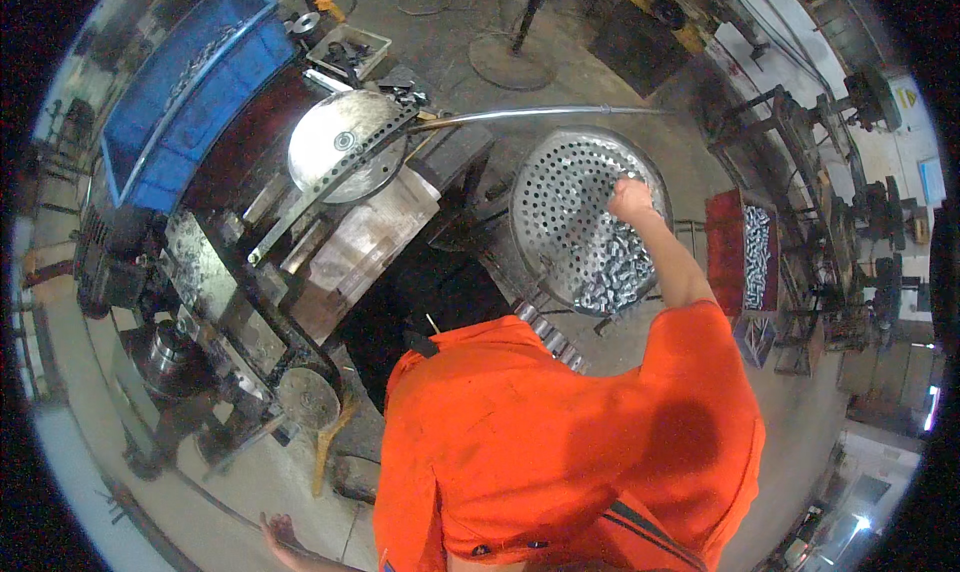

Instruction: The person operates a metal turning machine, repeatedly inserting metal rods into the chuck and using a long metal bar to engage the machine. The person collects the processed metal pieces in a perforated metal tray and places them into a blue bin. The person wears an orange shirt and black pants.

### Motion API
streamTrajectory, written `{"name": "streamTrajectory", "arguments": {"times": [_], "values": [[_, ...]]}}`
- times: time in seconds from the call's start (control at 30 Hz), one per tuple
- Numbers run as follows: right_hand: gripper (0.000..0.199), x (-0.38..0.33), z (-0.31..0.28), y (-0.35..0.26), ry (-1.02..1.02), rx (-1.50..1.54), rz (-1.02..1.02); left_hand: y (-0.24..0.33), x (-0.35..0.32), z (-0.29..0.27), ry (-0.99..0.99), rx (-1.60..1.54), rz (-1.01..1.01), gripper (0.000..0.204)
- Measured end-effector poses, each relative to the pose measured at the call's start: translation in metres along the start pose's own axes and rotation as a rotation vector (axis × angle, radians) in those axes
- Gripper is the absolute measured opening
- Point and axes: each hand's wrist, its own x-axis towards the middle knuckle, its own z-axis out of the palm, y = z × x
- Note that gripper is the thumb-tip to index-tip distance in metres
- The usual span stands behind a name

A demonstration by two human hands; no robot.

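My right hand (pixel 631 201) is over the right part of a round metal tray (pixel 548 187) full of drilled holes. Its fingers are curled closed, and what they hold, if anything, is hidden. Many small shiny metal parts (pixel 618 274) lie heaped at the tray's near right side, just below my right wrist. Low at the left, away from the tray, my left hand (pixel 280 530) hangs with fingers apart and nothing in it.
A machine with a round metal disc (pixel 335 137) and a perforated bar (pixel 330 182) stands left of the tray. A blue crate (pixel 190 97) sits at the far left. On the right is a red bin (pixel 727 242) with metal parts. A long rod (pixel 540 115) passes behind the tray.
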Motion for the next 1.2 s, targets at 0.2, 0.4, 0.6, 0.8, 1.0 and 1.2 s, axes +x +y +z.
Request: {"name": "streamTrajectory", "arguments": {"times": [0.2,0.4,0.6,0.8,1.0,1.2], "values": [[0.035,0.027,0.026,0.012,0.078,0.232,0.108,0.018,-0.025,0.046,0.100,-0.032,-0.082,0.049],[0.029,0.041,0.066,0.030,0.338,-0.032,-0.321,0.035,-0.059,0.083,0.169,-0.021,0.025,0.040],[0.022,-0.030,-0.048,-0.117,0.314,0.665,-0.787,0.042,-0.081,0.094,0.083,-0.040,0.134,0.042],[0.037,-0.146,-0.183,-0.360,0.161,0.708,-1.476,0.050,-0.079,0.091,0.182,0.253,0.206,0.037],[0.033,-0.233,-0.245,-0.529,0.329,0.456,-1.918,0.058,-0.119,0.105,0.420,1.077,0.326,0.041],[0.026,-0.249,-0.221,-0.612,0.370,0.052,-1.781,0.016,-0.130,0.094,0.553,0.990,0.221,0.037]]}}
